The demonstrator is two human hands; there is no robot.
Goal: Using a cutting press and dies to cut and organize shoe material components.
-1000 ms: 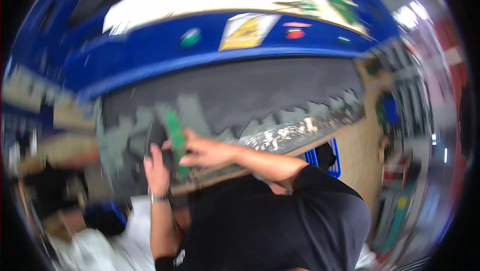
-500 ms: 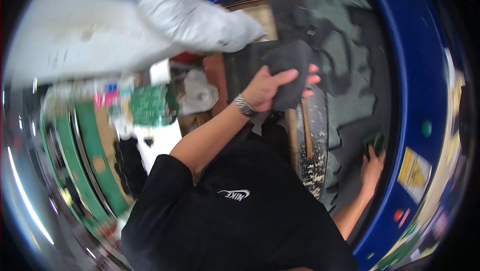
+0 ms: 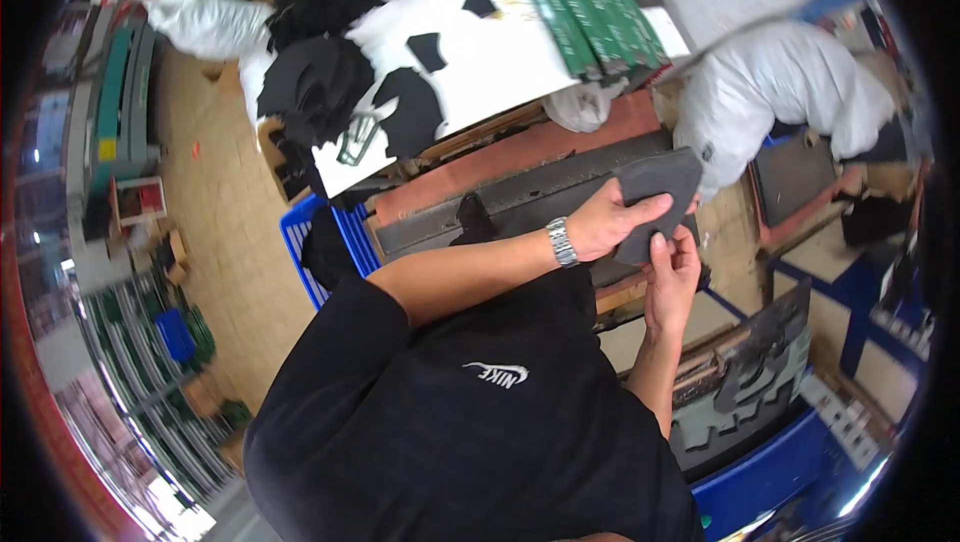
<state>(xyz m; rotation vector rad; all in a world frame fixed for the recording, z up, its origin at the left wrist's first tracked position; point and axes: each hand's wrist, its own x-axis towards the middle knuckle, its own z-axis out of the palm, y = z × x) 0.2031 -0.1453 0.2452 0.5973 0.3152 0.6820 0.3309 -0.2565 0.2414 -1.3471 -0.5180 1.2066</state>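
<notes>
A dark grey flat cut piece point(image 3: 660, 174), with a rounded outline and a smooth surface, is held up in front of my chest. Whether it is one layer or a stack, I cannot tell. My left hand point(image 3: 606, 222), with a metal watch at the wrist, grips its left side, thumb on top and the other fingers hidden beneath. My right hand point(image 3: 672, 280) pinches its lower right edge between thumb and fingers. Below the piece lies a long dark board point(image 3: 540, 204) with a reddish strip point(image 3: 425, 192) along its far side.
A white table point(image 3: 480, 52) beyond carries black cut pieces point(image 3: 410, 114) and green packages point(image 3: 590, 17). White sacks point(image 3: 740, 92) bulge at the right. A blue crate point(image 3: 345, 232) stands left of the board. At lower right, a blue machine point(image 3: 770, 482) bears a grey-green cut sheet point(image 3: 745, 412).
My view has turned left, toward the white table. My right hand has left the machine bed and now grips the dark grey piece, which my left hand still holds.
</notes>
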